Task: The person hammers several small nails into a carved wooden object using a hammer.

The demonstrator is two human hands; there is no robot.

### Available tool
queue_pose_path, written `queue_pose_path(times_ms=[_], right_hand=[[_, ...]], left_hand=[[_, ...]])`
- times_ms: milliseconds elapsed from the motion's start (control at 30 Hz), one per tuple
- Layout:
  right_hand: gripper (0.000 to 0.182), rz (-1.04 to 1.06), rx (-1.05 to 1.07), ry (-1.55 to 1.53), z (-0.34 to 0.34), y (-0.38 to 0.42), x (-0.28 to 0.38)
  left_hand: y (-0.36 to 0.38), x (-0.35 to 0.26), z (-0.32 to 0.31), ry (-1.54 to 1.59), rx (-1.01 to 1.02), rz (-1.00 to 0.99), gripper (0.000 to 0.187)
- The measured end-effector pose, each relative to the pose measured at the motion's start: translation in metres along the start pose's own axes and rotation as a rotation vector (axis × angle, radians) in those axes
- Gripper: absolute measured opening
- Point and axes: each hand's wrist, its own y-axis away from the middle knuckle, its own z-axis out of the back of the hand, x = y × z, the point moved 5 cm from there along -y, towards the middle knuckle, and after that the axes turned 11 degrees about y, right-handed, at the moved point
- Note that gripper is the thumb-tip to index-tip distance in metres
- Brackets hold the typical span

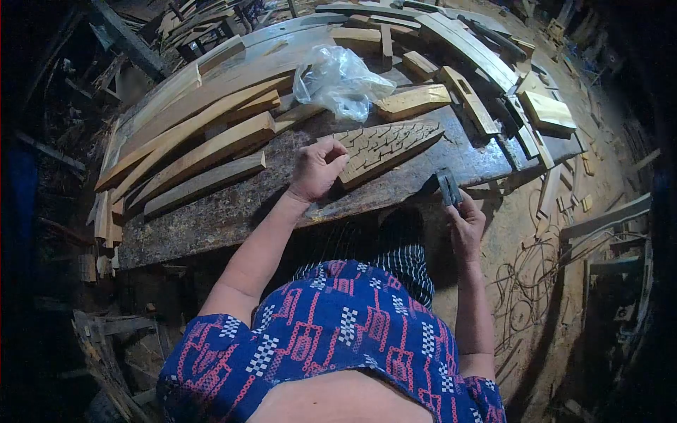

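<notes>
My left hand (319,169) is closed in a pinch at the left end of a wooden block (388,144). I cannot tell what, if anything, is between its fingertips. Rows of small dark nail-like pieces stand over the top of that block, which lies near the table's front edge. Off the block's right end, my right hand (465,224) grips a small dark metal tool with a slot down its head (447,187), held upright at the table edge. Most of the tool's lower part is hidden in the hand.
The worn table (204,229) carries long curved wooden strips (204,151) on the left. A crumpled clear plastic bag (338,81) lies behind the block, beside a short wooden piece (414,102). A slotted wooden piece (469,99) and stacked offcuts lie right. Loose wire (522,289) lies on the floor.
</notes>
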Motion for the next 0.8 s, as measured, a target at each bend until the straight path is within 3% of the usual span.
queue_pose_path(times_ms=[133,267,333,400,467,567,600,667,733,800], right_hand=[[0.028,-0.030,0.039,-0.065,0.000,0.000,0.007],[0.031,-0.040,0.024,-0.047,-0.004,-0.003,0.040],[0.032,-0.098,0.017,-0.093,-0.010,0.000,0.067],[0.035,0.065,0.120,-0.230,-0.024,-0.005,0.103],[0.033,0.068,0.182,-0.257,-0.038,-0.010,0.123],[0.028,0.160,0.249,-0.008,-0.067,-0.021,0.131],[0.028,0.090,0.299,0.112,-0.077,-0.023,0.136],[0.028,0.024,0.353,0.231,-0.095,-0.027,0.136],[0.028,0.063,0.372,0.292,-0.104,-0.035,0.134],[0.028,0.092,0.403,0.347,-0.107,-0.042,0.133]], left_hand=[[0.004,-0.008,-0.003,-0.155,-0.038,-0.105,0.009],[0.008,0.000,-0.006,-0.114,-0.141,-0.116,0.017],[0.010,-0.003,-0.008,-0.020,-0.146,-0.028,0.033],[0.012,0.006,-0.010,0.006,-0.145,-0.057,0.041],[0.013,0.007,-0.012,0.028,-0.150,-0.090,0.049],[0.018,-0.004,-0.012,0.008,-0.195,-0.129,0.060],[0.019,-0.014,-0.011,-0.065,-0.202,-0.199,0.065],[0.021,-0.020,-0.011,-0.132,-0.219,-0.269,0.069],[0.022,-0.012,-0.011,-0.197,-0.237,-0.214,0.078],[0.019,-0.011,-0.017,-0.214,-0.250,-0.309,0.080]])
